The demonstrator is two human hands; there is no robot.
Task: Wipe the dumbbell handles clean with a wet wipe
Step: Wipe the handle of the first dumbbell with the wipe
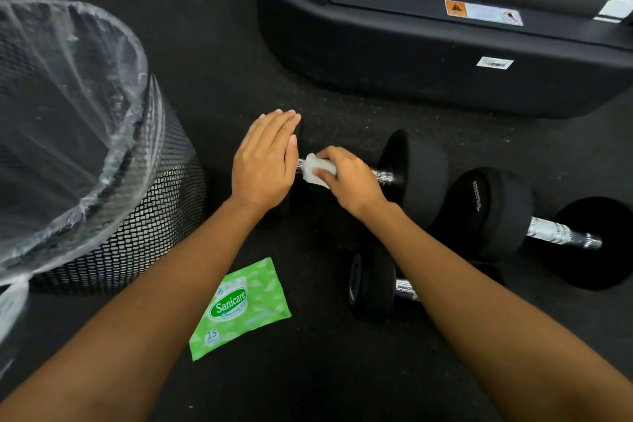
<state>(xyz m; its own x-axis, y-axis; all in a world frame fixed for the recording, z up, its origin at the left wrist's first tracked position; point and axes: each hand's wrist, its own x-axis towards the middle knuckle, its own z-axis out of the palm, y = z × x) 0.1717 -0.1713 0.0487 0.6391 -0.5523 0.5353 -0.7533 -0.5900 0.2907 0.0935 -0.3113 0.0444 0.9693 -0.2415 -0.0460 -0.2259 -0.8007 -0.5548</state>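
- Pressing my right hand [346, 178] onto the chrome handle of the black round-headed dumbbell [416, 175], fingers clamped around a folded white wet wipe [317, 171] that wraps the bar.
- That dumbbell lies on its side on the dark speckled rubber floor [219, 86], bar running left to right; a short knurled stretch of chrome shows between my knuckles and the right-hand head.
- My left hand [263, 161] sits flat and spread, fingers together and straight, palm down on top of the dumbbell's left head, which it hides almost entirely; it grips nothing.
- The wipe sits at the left end of the bar, just beside my left thumb, with a sliver of bare chrome between them.
- A second black dumbbell with a chrome handle [561, 233] lies on the floor to the right, its near head touching or just beside the first one's right head; I cannot tell which.
- A third, smaller black dumbbell [373, 284] lies nearer to me, partly under my right forearm.
- The green flat pack of wet wipes [239, 308] rests on the floor between my forearms.
- A black mesh waste bin lined with clear plastic [137, 216] stands to my left.
- The black base of a treadmill [411, 72] fills the far right.
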